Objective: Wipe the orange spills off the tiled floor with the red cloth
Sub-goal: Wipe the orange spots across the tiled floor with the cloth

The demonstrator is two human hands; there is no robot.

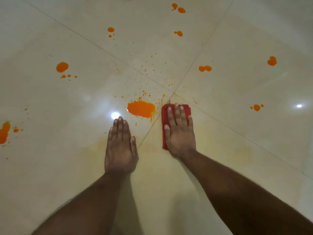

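Observation:
My right hand (179, 131) lies flat on the folded red cloth (164, 116), pressing it to the cream tiled floor (220, 150) just right of a tile joint. The biggest orange spill (141, 109) sits immediately left of the cloth, a small gap away. My left hand (120, 146) rests flat on the floor with fingers together, holding nothing, just below and left of that spill. More orange blobs lie at the left (62, 67), far left edge (4, 132), right (205, 68), far right (272, 61) and top (181, 10), with fine splatter between.
A faint yellowish smear (152, 150) stains the tiles around and below both hands. Grout lines cross near the cloth's top left corner. Bright ceiling-light reflections (115, 115) show on the glossy floor.

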